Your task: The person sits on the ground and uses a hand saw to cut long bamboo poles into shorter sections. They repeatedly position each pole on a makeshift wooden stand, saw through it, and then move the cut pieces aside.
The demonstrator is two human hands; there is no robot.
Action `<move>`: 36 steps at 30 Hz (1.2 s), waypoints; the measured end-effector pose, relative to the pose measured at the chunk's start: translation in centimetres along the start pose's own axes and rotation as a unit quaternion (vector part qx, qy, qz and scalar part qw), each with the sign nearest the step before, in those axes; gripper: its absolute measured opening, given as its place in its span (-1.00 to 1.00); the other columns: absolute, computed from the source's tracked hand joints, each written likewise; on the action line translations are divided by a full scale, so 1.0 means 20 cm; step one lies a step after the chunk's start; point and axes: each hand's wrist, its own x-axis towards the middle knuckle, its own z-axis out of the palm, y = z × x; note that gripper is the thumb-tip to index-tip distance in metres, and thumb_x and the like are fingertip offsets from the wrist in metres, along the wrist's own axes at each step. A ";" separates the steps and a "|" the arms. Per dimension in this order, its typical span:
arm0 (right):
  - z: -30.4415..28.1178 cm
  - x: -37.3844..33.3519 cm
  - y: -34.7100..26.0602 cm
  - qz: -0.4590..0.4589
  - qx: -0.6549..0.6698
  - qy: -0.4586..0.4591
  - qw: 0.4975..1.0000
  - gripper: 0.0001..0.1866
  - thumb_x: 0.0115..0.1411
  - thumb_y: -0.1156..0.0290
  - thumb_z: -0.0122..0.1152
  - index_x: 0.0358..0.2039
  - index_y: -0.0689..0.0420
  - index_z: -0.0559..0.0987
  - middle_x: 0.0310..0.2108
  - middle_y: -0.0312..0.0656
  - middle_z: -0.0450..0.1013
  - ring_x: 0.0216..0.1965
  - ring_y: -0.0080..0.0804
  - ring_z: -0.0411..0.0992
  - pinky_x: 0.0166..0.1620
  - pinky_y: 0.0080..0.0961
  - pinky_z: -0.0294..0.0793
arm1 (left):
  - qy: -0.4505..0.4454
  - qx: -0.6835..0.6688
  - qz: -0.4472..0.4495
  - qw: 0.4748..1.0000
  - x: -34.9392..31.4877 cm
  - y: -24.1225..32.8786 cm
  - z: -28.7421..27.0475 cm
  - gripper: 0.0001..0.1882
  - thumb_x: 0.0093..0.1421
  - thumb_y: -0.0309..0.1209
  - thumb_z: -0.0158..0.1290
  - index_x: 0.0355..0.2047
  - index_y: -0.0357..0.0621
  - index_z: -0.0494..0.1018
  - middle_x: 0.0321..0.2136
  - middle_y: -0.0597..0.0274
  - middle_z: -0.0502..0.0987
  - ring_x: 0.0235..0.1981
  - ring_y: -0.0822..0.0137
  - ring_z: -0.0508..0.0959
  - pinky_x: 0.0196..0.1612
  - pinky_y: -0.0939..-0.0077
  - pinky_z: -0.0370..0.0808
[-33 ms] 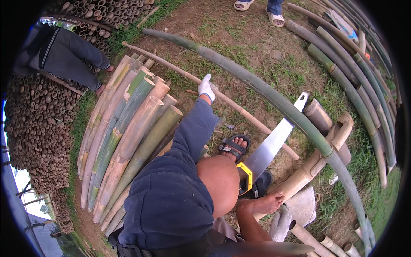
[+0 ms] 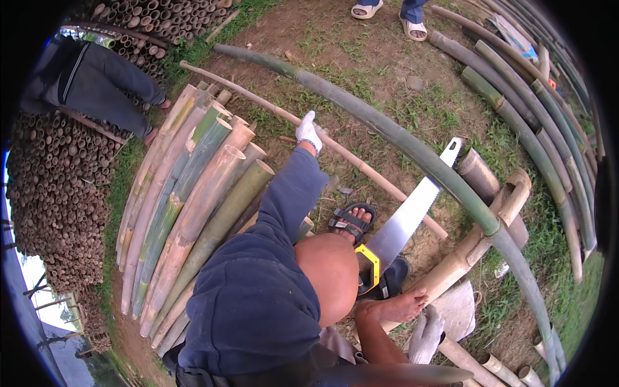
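The pole [image 2: 365, 169] has barely shifted, probably just being steadied. Left hand [image 2: 309, 133] clamped on it; right hand [image 2: 426, 335], can't tell.

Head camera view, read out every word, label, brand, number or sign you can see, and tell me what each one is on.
Nothing here reads clearly enough to quote.
Saw blade: no legible lettering.
Worn sandal: any strap label is too small to read.
Blue-and-white sheet at upper right: too small and distorted to tell whether it carries print.
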 end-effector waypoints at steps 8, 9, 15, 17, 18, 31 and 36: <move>-0.02 0.15 0.06 -0.158 0.177 0.024 0.971 -0.55 0.49 0.52 0.23 0.34 0.29 0.52 0.22 0.10 0.52 0.14 0.00 0.54 0.26 -0.14 0.53 | -0.100 0.010 0.103 0.990 -0.21 0.40 0.25 -0.64 0.34 -0.22 0.45 -0.19 0.14 0.40 -0.57 0.45 0.25 -0.65 0.34 0.29 -0.53 0.25 0.34; 0.02 0.17 0.03 -0.182 0.174 0.007 0.968 -0.55 0.48 0.52 0.24 0.33 0.28 0.52 0.22 0.09 0.52 0.14 -0.02 0.54 0.26 -0.14 0.54 | -0.101 0.013 0.103 0.989 -0.24 0.42 0.28 -0.63 0.34 -0.22 0.45 -0.19 0.14 0.40 -0.56 0.45 0.27 -0.65 0.35 0.31 -0.54 0.24 0.34; 0.13 0.12 -0.09 -0.164 0.253 -0.101 0.948 -0.52 0.45 0.53 0.28 0.36 0.18 0.54 0.11 -0.04 0.57 0.12 -0.12 0.59 0.27 -0.23 0.54 | -0.077 -0.014 0.204 0.976 -0.46 0.43 0.52 -0.58 0.38 -0.07 0.41 -0.08 0.05 0.42 -0.60 0.44 0.32 -0.71 0.47 0.32 -0.65 0.39 0.27; 0.16 0.08 -0.08 -0.164 0.265 -0.105 0.945 -0.54 0.48 0.55 0.25 0.36 0.18 0.53 0.11 -0.07 0.57 0.12 -0.22 0.61 0.27 -0.27 0.55 | -0.089 -0.027 0.197 0.976 -0.52 0.46 0.59 -0.56 0.39 -0.02 0.40 -0.08 0.05 0.41 -0.61 0.45 0.31 -0.72 0.47 0.30 -0.66 0.39 0.26; 0.18 0.07 -0.06 -0.156 0.249 -0.109 0.950 -0.56 0.49 0.59 0.22 0.35 0.20 0.53 0.10 -0.09 0.56 0.12 -0.26 0.61 0.26 -0.30 0.57 | -0.105 -0.020 0.198 0.974 -0.54 0.47 0.62 -0.53 0.40 0.04 0.39 -0.08 0.05 0.41 -0.62 0.46 0.30 -0.73 0.47 0.29 -0.67 0.39 0.25; 0.16 0.04 -0.06 -0.176 0.233 -0.053 0.955 -0.59 0.49 0.45 0.32 0.29 0.20 0.60 0.03 -0.04 0.60 0.06 -0.07 0.61 0.24 -0.24 0.53 | -0.101 0.052 0.282 0.953 -0.30 0.82 0.96 -0.51 0.42 0.04 0.31 -0.11 -0.13 0.43 -0.54 0.28 0.41 -0.67 0.29 0.41 -0.62 0.22 0.40; 0.14 0.05 -0.06 -0.156 0.238 -0.101 0.953 -0.59 0.53 0.40 0.29 0.32 0.20 0.54 0.04 -0.03 0.59 0.10 -0.09 0.59 0.26 -0.28 0.52 | -0.079 0.130 0.279 0.948 -0.09 1.07 1.00 -0.45 0.36 0.07 0.39 -0.11 -0.11 0.43 -0.50 0.26 0.42 -0.60 0.22 0.44 -0.52 0.15 0.43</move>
